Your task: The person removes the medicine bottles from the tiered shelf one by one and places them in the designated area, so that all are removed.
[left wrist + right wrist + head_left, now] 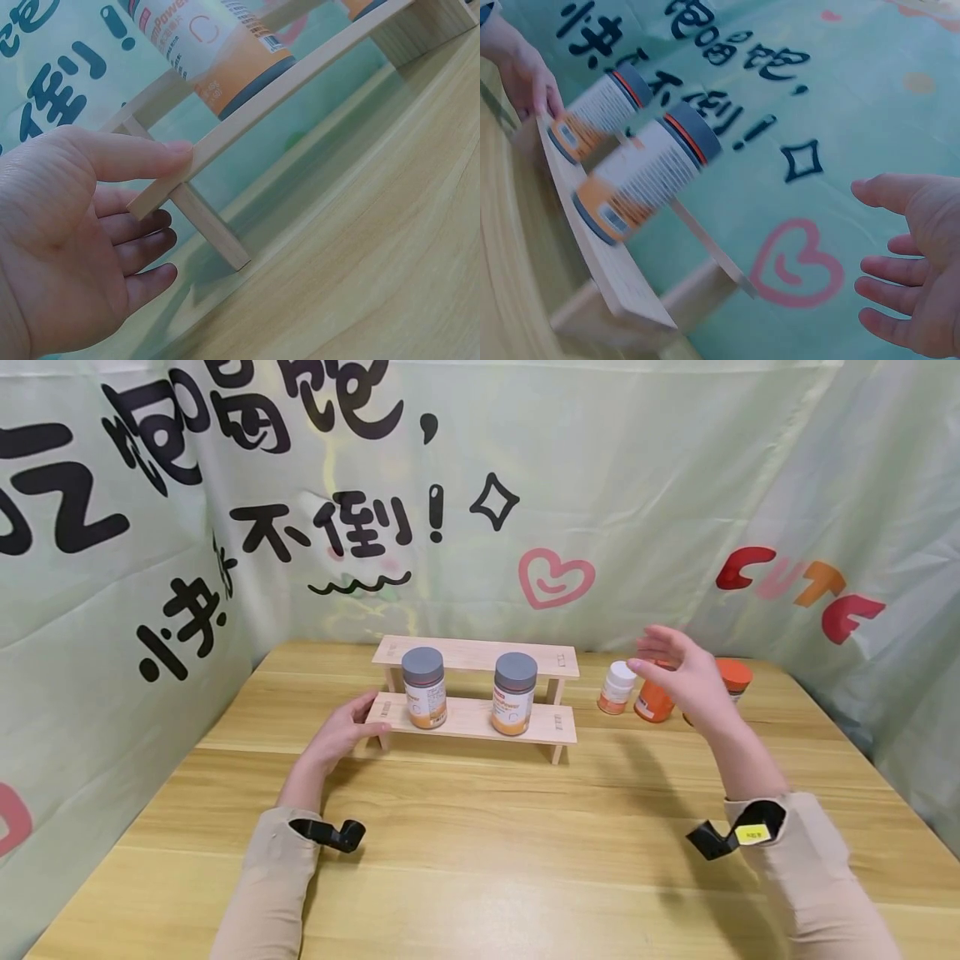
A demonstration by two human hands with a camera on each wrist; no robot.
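Note:
A two-step wooden display stand (465,718) rests on the table. Two grey-capped supplement bottles, a left one (426,700) and a right one (513,706), stand upright on its lower step. My left hand (341,731) holds the left end of that step, with the thumb (176,154) on its edge and the other fingers behind and below. Raised at the right, my right hand (686,681) has its fingers extended and nothing in it. Below and behind it stand a small white-capped bottle (617,687), an orange bottle (654,703) and an orange-lidded bottle (733,673), the latter two partly hidden.
The stand's upper step (480,655) bears no bottles. A pale printed curtain (645,485) hangs along the back and sides of the wooden table (480,843). Each wrist wears a black camera mount, such as the left one (330,833).

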